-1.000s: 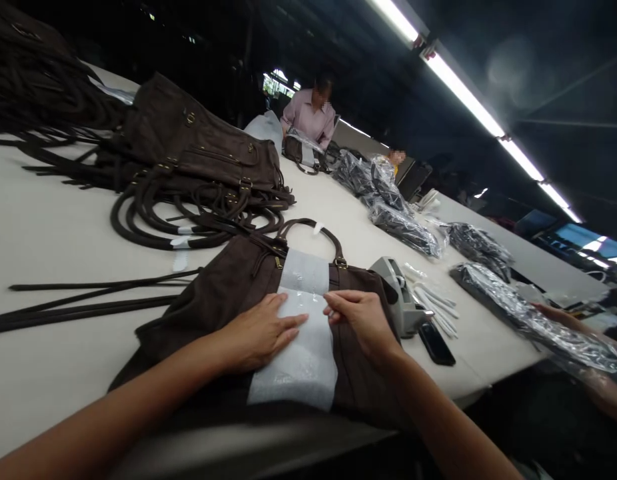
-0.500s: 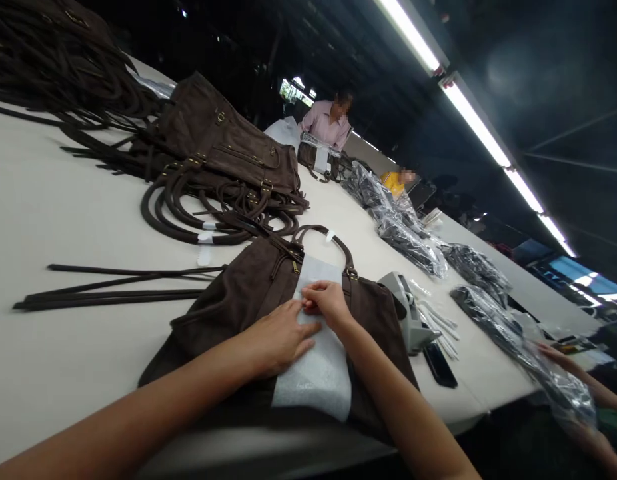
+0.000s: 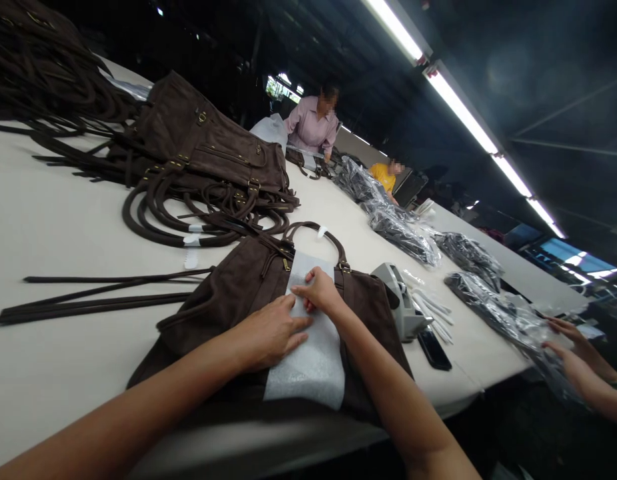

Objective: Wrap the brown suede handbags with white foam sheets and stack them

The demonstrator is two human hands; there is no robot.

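Observation:
A dark brown handbag [image 3: 373, 307] lies on the table in front of me, its looped handle pointing away and a white paper band around the handle. Across the bag's middle runs a strip of white foam sheet [image 3: 308, 373]. My left hand [image 3: 271, 333] rests flat on the bag and the strip's left edge, fingers spread. Over the upper part of the strip, my right hand [image 3: 319, 291] is closed, thumb and fingertips curled together. Whatever sits between those fingertips is too small to make out.
Right of the bag stand a grey tape dispenser [image 3: 398, 300] and a black phone [image 3: 434, 350], near white strips [image 3: 433, 313]. More brown bags [image 3: 213, 147] are stacked at left. Plastic-wrapped bags [image 3: 398, 233] line the far side. A co-worker's hands [image 3: 571, 360] hold plastic at right; two people work farther back.
The view has shifted slightly, moving the scene left. My right hand has turned a little on the foam strip, while my left stays flat. At right, the co-worker's hands have moved on the plastic.

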